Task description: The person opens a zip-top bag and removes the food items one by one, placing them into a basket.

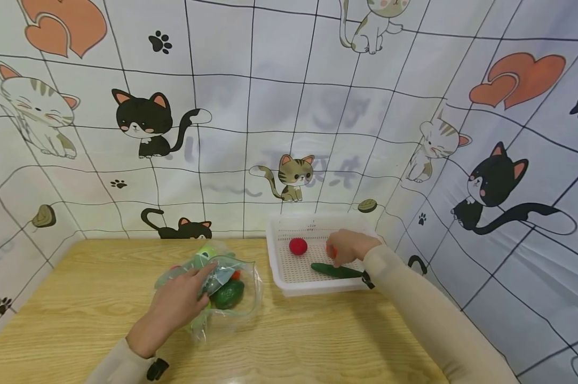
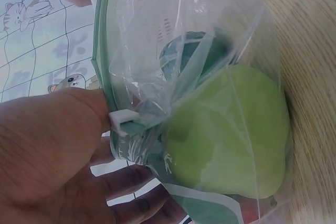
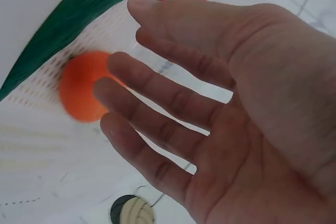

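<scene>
My left hand (image 1: 173, 301) holds the mouth of a clear zip bag (image 1: 256, 293) on the table, its thumb by the white slider (image 2: 124, 121) in the left wrist view. Inside the bag lie a pale green, pear-like fruit (image 2: 231, 135), a dark green rounded piece (image 1: 228, 295) and something orange-red (image 1: 236, 274). Over the white basket (image 1: 313, 292), my right hand (image 1: 351, 248) reaches in with fingers spread and relaxed. Its fingertips are right at an orange (image 3: 84, 87). A dark green cucumber (image 1: 335, 271) and a red round fruit (image 1: 298, 246) lie beside it in the basket.
The wooden table (image 1: 313, 341) carries both the bag and the basket, the basket at the back right against the wall. A cat-print sheet (image 1: 226, 106) with grid lines covers the walls at the back and sides.
</scene>
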Demonstrator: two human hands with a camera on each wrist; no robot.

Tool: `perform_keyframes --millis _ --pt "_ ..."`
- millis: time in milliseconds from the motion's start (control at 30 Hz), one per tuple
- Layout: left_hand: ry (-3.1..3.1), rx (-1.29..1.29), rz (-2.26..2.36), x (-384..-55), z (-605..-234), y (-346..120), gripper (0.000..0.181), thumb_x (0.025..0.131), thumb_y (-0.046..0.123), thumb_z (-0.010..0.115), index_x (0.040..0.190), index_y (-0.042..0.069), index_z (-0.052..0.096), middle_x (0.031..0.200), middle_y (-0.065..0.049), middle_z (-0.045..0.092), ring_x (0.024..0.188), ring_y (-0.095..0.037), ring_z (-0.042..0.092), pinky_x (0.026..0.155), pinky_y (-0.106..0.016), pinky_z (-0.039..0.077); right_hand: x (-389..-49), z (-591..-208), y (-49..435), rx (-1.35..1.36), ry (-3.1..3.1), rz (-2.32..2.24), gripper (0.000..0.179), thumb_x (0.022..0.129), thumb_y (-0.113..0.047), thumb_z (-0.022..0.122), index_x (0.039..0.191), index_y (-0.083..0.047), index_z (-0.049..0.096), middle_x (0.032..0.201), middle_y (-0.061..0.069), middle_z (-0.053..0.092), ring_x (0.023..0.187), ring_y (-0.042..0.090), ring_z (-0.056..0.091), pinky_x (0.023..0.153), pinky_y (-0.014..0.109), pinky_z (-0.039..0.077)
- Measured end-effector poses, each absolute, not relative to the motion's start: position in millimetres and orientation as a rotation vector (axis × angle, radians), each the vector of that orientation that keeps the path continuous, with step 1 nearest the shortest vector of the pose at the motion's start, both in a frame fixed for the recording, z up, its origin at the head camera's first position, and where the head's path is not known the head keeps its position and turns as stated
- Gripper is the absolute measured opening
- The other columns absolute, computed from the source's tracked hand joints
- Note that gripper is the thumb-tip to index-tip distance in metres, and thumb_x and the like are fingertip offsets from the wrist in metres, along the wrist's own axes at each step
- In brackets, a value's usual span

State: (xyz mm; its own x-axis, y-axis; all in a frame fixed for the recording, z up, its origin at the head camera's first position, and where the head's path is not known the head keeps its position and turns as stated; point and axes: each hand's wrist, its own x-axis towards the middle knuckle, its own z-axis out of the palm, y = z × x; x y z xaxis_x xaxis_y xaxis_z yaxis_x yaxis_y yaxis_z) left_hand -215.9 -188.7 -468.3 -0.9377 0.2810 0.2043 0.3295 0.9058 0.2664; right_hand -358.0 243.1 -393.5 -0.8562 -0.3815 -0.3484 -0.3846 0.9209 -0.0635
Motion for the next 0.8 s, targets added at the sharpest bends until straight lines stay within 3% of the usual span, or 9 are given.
perform_keyframes --millis 167,333,433,633,800 --pt "-2.909 -0.469 -0.433 -216.5 -468.4 -188.5 0.077 0.094 0.011 0.087 0.167 0.011 0.063 0.126 -0.019 0.083 0.069 -0.014 0.053 0.054 -0.032 0.043 -349.0 -388.8 228.7 -0.628 2.78 -0.016 0.018 0.099 -0.014 0.091 0.116 -0.014 0.085 0.109 0.0 0.081 0.099 0.018 0.071 0.094 0.044 0.065" --pt "-2.918 -0.471 -0.429 -216.7 -467.6 -188.4 0.077 0.094 0.011 0.087 0.167 0.011 0.062 0.12 -0.017 0.082 0.067 -0.013 0.052 0.054 -0.031 0.042 -338.3 -386.9 216.3 -0.709 2.816 -0.078 0.018 0.101 -0.015 0.089 0.119 -0.013 0.085 0.107 0.001 0.08 0.097 0.017 0.07 0.09 0.043 0.064" --pt "-2.925 -0.472 -0.429 -216.8 -466.9 -188.2 0.078 0.094 0.011 0.087 0.168 0.011 0.062 0.116 -0.015 0.081 0.067 -0.013 0.051 0.054 -0.03 0.041 -330.2 -385.9 209.1 -0.77 2.846 -0.106 0.016 0.102 -0.015 0.088 0.118 -0.015 0.084 0.11 0.004 0.082 0.098 0.017 0.072 0.093 0.044 0.065" --pt "-2.926 -0.47 -0.421 -217.5 -466.9 -188.4 0.077 0.095 0.013 0.087 0.167 0.01 0.063 0.125 -0.019 0.082 0.069 -0.014 0.052 0.055 -0.031 0.042 -312.5 -383.3 191.0 -0.893 2.921 -0.162 0.019 0.104 -0.015 0.086 0.123 -0.015 0.085 0.118 0.005 0.086 0.109 0.023 0.078 0.102 0.048 0.066" --pt "-2.928 -0.473 -0.418 -217.6 -466.9 -189.0 0.076 0.095 0.013 0.087 0.167 0.01 0.063 0.126 -0.019 0.082 0.069 -0.014 0.052 0.055 -0.031 0.042 -297.8 -383.5 177.1 -1.086 2.963 -0.212 0.017 0.103 -0.013 0.086 0.12 -0.013 0.084 0.12 0.004 0.086 0.113 0.026 0.081 0.1 0.045 0.067"
